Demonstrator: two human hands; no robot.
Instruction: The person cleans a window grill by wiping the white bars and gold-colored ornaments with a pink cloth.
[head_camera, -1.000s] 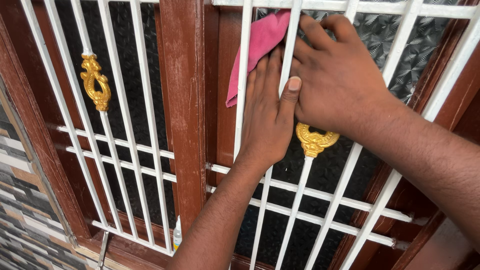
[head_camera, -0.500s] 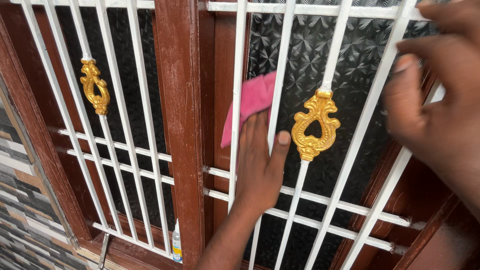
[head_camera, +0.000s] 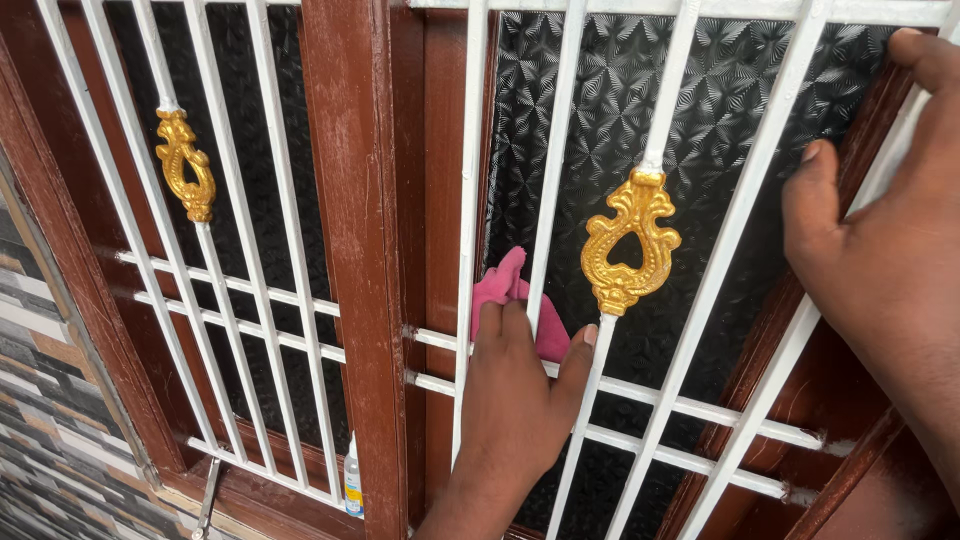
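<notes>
Cloth (head_camera: 515, 300) lower now, perhaps against glass (head_camera: 720, 130)

White grille bars (head_camera: 553, 190) block glass (head_camera: 600, 120); gaps narrow.

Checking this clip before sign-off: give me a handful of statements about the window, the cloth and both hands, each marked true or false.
1. The left hand presses a pink cloth against the patterned glass behind the white grille. True.
2. The right hand holds the pink cloth. False: it rests on the bars and frame at the right edge, with no cloth in it.
3. A gold ornament sits on the bar just right of the left hand. True.
4. The window frame is painted green. False: it is reddish brown.
5. A small bottle stands on the sill at the foot of the middle post. True.
</notes>
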